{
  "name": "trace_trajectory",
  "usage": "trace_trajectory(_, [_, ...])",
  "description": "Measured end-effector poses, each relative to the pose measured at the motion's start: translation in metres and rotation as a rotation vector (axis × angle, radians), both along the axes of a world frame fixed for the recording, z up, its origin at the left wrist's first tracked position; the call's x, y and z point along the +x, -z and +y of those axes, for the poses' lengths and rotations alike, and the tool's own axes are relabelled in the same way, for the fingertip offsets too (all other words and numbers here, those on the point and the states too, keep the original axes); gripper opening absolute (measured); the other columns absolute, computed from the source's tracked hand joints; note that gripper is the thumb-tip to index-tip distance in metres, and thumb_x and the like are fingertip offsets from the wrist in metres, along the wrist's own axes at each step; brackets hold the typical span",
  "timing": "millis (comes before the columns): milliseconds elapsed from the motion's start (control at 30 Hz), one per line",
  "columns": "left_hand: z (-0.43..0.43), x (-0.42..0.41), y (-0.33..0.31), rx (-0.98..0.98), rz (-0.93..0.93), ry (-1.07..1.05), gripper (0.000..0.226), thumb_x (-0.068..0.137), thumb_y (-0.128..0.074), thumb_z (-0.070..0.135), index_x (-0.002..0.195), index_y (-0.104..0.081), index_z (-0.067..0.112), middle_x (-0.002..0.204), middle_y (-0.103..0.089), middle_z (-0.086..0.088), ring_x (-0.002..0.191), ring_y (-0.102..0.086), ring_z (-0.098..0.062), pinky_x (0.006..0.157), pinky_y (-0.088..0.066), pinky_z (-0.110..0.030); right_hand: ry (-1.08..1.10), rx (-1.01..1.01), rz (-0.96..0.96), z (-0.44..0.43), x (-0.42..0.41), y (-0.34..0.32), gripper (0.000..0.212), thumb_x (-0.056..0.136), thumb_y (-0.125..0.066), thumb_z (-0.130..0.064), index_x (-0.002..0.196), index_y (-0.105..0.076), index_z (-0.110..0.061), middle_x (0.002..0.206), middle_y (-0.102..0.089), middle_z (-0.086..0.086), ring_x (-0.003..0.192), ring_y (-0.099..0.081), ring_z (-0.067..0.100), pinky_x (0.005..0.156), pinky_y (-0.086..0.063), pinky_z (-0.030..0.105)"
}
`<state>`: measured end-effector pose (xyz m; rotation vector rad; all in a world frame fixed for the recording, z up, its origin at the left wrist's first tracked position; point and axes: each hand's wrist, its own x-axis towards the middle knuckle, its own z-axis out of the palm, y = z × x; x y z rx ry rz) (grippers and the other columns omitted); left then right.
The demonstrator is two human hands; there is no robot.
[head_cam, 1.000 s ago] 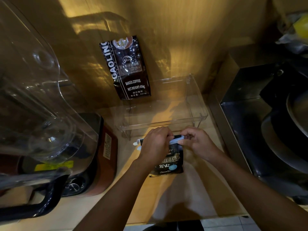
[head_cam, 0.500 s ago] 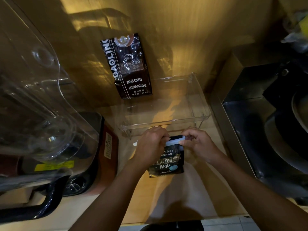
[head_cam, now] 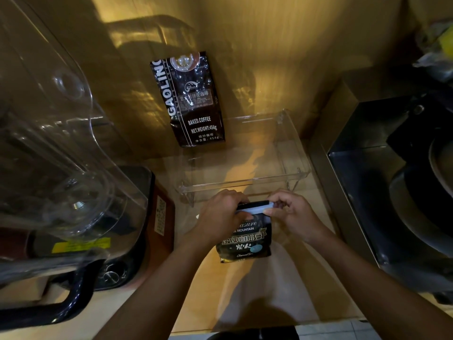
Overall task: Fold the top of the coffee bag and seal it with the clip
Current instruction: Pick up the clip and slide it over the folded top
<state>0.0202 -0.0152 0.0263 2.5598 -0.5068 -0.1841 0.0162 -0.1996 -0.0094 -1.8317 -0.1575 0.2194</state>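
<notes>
A small black coffee bag (head_cam: 246, 239) with white lettering stands on the wooden counter (head_cam: 196, 290) in front of me. A pale blue-white clip (head_cam: 255, 209) lies across its folded top. My left hand (head_cam: 220, 214) covers the clip's left end and the bag's upper left corner, fingers closed on them. My right hand (head_cam: 291, 214) pinches the clip's right end between thumb and fingers. The clip's left end is hidden under my left hand.
A larger black coffee bag (head_cam: 190, 99) leans against the back wall. A clear acrylic tray (head_cam: 245, 179) stands just behind my hands. A blender with a clear jug (head_cam: 61, 168) fills the left side. A dark metal appliance (head_cam: 392, 180) stands at the right.
Both hands stay on the clip and bag top. My left hand has shifted slightly left and up, so more of the bag's front lettering shows.
</notes>
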Motion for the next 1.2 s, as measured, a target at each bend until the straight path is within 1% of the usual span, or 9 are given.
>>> trace_trajectory(100, [-0.002, -0.002, 0.003, -0.005, -0.051, -0.002, 0.02, 0.08, -0.063, 0.022, 0.097, -0.061, 0.013, 0.097, -0.067, -0.01, 0.092, -0.053, -0.024, 0.076, -0.041, -0.035, -0.019, -0.034, 0.014, -0.002, 0.0, -0.002, 0.023, 0.075, -0.066, -0.002, 0.071, -0.058, -0.023, 0.077, -0.051, 0.008, 0.069, -0.045, 0.019, 0.063, -0.038, 0.03])
trace_trajectory(200, [-0.003, -0.006, 0.006, -0.013, -0.11, -0.023, 0.019, 0.078, -0.065, 0.019, 0.096, -0.062, 0.012, 0.095, -0.067, -0.01, 0.09, -0.052, -0.024, 0.073, -0.036, -0.031, -0.09, -0.109, 0.004, -0.004, 0.002, -0.005, 0.014, 0.077, -0.065, -0.008, 0.08, -0.06, -0.02, 0.083, -0.053, 0.0, 0.076, -0.05, 0.02, 0.067, -0.041, 0.031])
trace_trajectory(367, [-0.005, -0.008, 0.006, -0.014, -0.166, -0.01, 0.017, 0.076, -0.066, 0.014, 0.093, -0.063, 0.01, 0.093, -0.068, -0.011, 0.089, -0.053, -0.025, 0.067, -0.03, -0.027, -0.161, -0.279, -0.072, 0.004, 0.006, -0.012, 0.016, 0.077, -0.067, -0.014, 0.091, -0.063, -0.009, 0.091, -0.056, 0.002, 0.093, -0.052, 0.025, 0.084, -0.041, 0.041])
trace_trajectory(433, [-0.004, -0.008, 0.006, -0.022, -0.169, -0.014, 0.017, 0.077, -0.065, 0.013, 0.093, -0.063, 0.008, 0.092, -0.068, -0.012, 0.089, -0.054, -0.026, 0.069, -0.032, -0.027, -0.162, -0.379, -0.149, 0.008, 0.005, -0.013, 0.016, 0.081, -0.063, -0.016, 0.094, -0.061, -0.007, 0.091, -0.053, 0.0, 0.093, -0.045, 0.017, 0.084, -0.033, 0.035])
trace_trajectory(533, [-0.003, -0.011, 0.006, -0.022, -0.192, -0.022, 0.016, 0.076, -0.066, 0.012, 0.091, -0.063, 0.007, 0.089, -0.068, -0.013, 0.086, -0.054, -0.027, 0.063, -0.022, -0.02, -0.198, -0.496, -0.25, 0.009, 0.004, -0.016, 0.018, 0.083, -0.06, -0.019, 0.096, -0.059, -0.007, 0.091, -0.048, -0.003, 0.087, -0.032, 0.002, 0.073, -0.024, 0.026])
trace_trajectory(667, [-0.003, -0.013, 0.007, -0.027, -0.188, -0.023, 0.015, 0.075, -0.066, 0.012, 0.09, -0.064, 0.008, 0.087, -0.068, -0.012, 0.085, -0.055, -0.027, 0.066, -0.031, -0.026, -0.292, -0.607, -0.311, 0.007, 0.006, -0.018, 0.018, 0.083, -0.059, -0.022, 0.094, -0.058, -0.007, 0.094, -0.056, 0.006, 0.094, -0.045, 0.018, 0.078, -0.025, 0.026])
trace_trajectory(800, [-0.001, -0.008, 0.007, -0.024, -0.093, -0.033, 0.021, 0.078, -0.065, 0.019, 0.098, -0.061, 0.012, 0.097, -0.066, -0.009, 0.092, -0.052, -0.023, 0.071, -0.034, -0.029, -0.221, -0.571, -0.321, 0.013, 0.004, -0.015, 0.012, 0.083, -0.059, -0.012, 0.09, -0.058, -0.002, 0.092, -0.058, 0.013, 0.091, -0.05, 0.026, 0.078, -0.029, 0.03])
trace_trajectory(967, [0.017, -0.008, 0.007, 0.01, -0.058, -0.056, 0.026, 0.078, -0.066, 0.026, 0.101, -0.059, 0.016, 0.1, -0.064, -0.006, 0.096, -0.051, -0.022, 0.079, -0.042, -0.036, -0.181, -0.558, -0.323, 0.014, 0.004, -0.014, 0.012, 0.081, -0.062, -0.01, 0.087, -0.058, 0.001, 0.089, -0.059, 0.016, 0.085, -0.051, 0.028, 0.079, -0.032, 0.033])
trace_trajectory(1200, [0.013, -0.017, 0.01, -0.061, -0.141, -0.145, 0.019, 0.076, -0.068, 0.023, 0.092, -0.065, 0.014, 0.091, -0.068, -0.005, 0.09, -0.056, -0.022, 0.075, -0.044, -0.035, -0.205, -0.677, -0.43, 0.013, 0.001, -0.012, 0.013, 0.081, -0.058, -0.012, 0.092, -0.058, -0.004, 0.093, -0.06, 0.013, 0.089, -0.052, 0.028, 0.08, -0.034, 0.034])
